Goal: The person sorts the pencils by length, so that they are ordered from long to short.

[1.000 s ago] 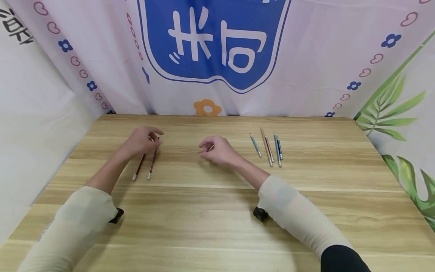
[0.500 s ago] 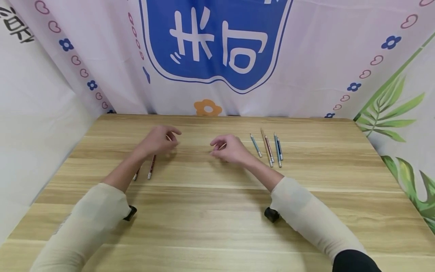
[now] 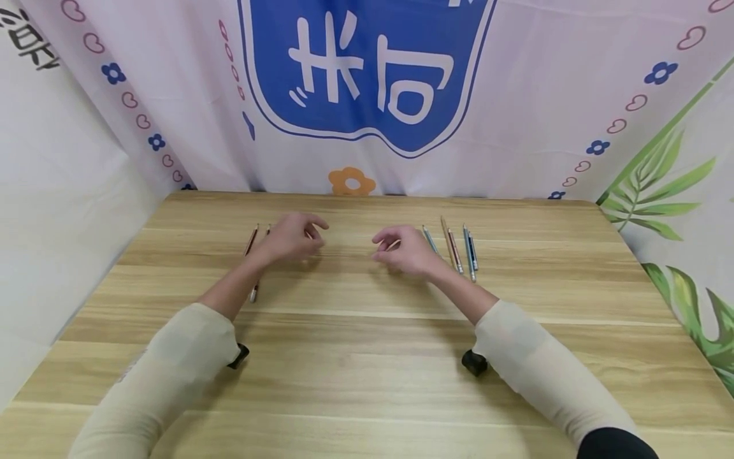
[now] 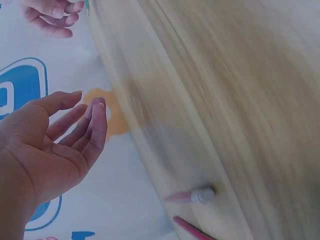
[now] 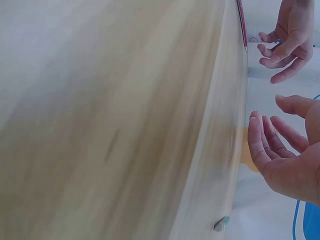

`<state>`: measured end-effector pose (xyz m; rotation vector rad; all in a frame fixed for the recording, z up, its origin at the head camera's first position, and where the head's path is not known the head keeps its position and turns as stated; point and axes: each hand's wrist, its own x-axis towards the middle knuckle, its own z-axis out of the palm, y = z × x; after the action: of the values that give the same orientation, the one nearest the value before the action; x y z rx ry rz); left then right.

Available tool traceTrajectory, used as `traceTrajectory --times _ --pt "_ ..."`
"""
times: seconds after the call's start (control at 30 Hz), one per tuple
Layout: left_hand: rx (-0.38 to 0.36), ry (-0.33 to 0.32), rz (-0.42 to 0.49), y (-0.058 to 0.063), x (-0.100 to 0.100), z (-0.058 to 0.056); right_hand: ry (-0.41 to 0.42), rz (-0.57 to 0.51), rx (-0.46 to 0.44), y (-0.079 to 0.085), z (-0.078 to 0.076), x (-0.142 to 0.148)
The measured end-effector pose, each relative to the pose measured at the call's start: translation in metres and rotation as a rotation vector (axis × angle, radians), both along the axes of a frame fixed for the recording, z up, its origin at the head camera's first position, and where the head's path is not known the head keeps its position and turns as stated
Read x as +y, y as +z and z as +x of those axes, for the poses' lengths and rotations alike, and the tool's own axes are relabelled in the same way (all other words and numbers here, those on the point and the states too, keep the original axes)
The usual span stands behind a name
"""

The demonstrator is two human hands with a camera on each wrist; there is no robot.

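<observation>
My left hand (image 3: 295, 237) hovers above the table just right of two dark red pencils, holding nothing. Its fingers are loosely bent, and the palm and free fingertips show in the left wrist view. One red pencil (image 3: 251, 240) lies partly behind that forearm; the other red pencil (image 3: 254, 293) shows its white eraser end below it. My right hand (image 3: 404, 250), also holding nothing, is over the table left of a pencil group. A light blue pencil (image 3: 429, 238) is nearest to it, its lower end hidden by the hand or wrist. The right wrist view shows relaxed fingers (image 5: 257, 142).
Beside the light blue pencil lie a plain wood pencil (image 3: 445, 233), a reddish pencil (image 3: 455, 250), another light blue pencil (image 3: 467, 248) and a dark blue pencil (image 3: 473, 252). A printed curtain (image 3: 533, 95) stands along the far edge of the wooden table (image 3: 344, 370).
Both hands have moved to the right. The left hand has moved off the two red pencils, which stay on the table. The right hand has come closer to the pencil group.
</observation>
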<state>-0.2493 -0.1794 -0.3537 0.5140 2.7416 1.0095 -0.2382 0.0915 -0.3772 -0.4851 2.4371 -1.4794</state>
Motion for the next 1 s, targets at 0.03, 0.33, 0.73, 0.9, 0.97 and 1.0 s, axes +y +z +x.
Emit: traceTrajectory --times 0.03,0.33,0.73,0.9,0.97,1.0 --pt "-0.006 0.001 0.005 0.000 0.003 0.000 0.000 -0.005 -0.003 0.000 0.000 0.002" --pt "-0.052 -0.028 0.062 0.003 0.033 -0.001 -0.012 0.027 0.026 0.001 0.002 0.023" --pt "-0.105 -0.066 0.132 -0.004 0.060 -0.003 -0.049 -0.004 -0.011 0.002 0.005 0.049" --pt "-0.142 -0.059 0.143 -0.003 0.074 0.000 -0.071 -0.017 -0.022 0.004 0.005 0.059" --pt "-0.151 -0.057 0.149 -0.004 0.080 0.000 -0.080 -0.013 -0.016 0.005 0.005 0.062" --pt "-0.149 -0.057 0.150 -0.004 0.083 0.001 -0.083 -0.008 -0.012 0.005 0.006 0.064"
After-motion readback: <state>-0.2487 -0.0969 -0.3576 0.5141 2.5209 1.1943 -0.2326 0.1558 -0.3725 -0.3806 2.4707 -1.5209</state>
